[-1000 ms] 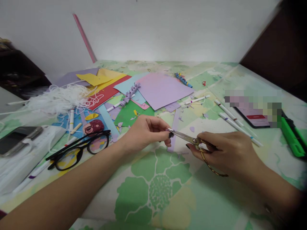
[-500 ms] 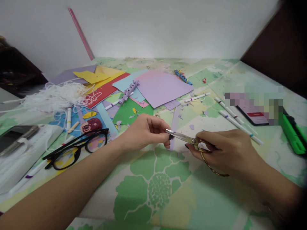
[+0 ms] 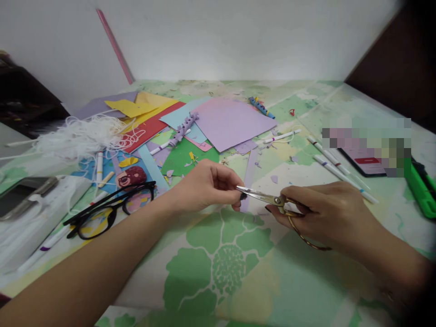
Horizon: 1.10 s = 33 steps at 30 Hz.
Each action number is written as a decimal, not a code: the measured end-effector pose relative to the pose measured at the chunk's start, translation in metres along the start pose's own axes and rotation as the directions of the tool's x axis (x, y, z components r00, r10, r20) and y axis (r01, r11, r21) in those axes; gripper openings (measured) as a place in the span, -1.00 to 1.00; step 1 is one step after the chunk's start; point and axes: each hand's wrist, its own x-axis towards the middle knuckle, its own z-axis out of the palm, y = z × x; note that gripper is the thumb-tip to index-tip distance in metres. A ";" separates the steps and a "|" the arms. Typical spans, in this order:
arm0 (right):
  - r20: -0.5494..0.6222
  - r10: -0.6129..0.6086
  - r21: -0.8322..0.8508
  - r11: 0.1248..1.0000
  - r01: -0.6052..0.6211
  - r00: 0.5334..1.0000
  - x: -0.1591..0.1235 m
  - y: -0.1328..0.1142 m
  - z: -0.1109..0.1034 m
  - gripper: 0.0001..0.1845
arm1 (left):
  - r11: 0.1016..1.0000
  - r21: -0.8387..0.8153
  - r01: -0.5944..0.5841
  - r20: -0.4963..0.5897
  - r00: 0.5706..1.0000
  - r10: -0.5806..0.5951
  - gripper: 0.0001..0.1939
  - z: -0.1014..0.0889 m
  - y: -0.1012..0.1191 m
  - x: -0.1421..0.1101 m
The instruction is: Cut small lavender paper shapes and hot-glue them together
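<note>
Right hand (image 3: 327,206): scissors (image 3: 260,195) held.
Left hand (image 3: 209,187): pinched narrow at the scissors; anything held cannot be told.
Shelf (image 3: 30,84): contents too dark to tell.

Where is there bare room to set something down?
The widest bare patch is tablecloth between left forearm and right hand, nearer than the scissors. A smaller one lies between that hand and the green tool. Glasses, string and a phone crowd the left; paper sheets the back.
</note>
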 end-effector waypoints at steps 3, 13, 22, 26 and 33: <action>0.008 -0.001 0.004 1.000 0.001 1.000 0.001 0.000 -0.001 -0.75 | 1.000 0.024 -0.008 0.004 1.000 0.008 -0.91 -0.001 -0.001 0.000; 0.038 -0.024 -0.015 1.000 0.025 0.999 0.002 0.001 -0.004 -0.69 | 0.999 0.050 0.020 0.063 0.998 -0.023 -0.95 -0.004 -0.003 0.002; -0.013 0.178 0.074 0.982 -0.176 0.984 0.010 0.000 -0.006 -0.64 | 0.997 0.014 0.082 -0.001 0.997 -0.082 -0.96 -0.002 0.001 0.003; -0.005 0.344 0.173 0.925 -0.337 0.939 0.013 0.002 -0.005 -0.68 | 0.995 -0.079 0.058 -0.057 0.996 -0.062 -0.96 0.001 0.002 0.002; -0.008 0.406 0.214 0.893 -0.395 0.914 0.013 -0.001 -0.003 -0.69 | 0.923 -0.382 -0.043 -0.101 0.995 0.004 -0.88 0.009 -0.001 0.001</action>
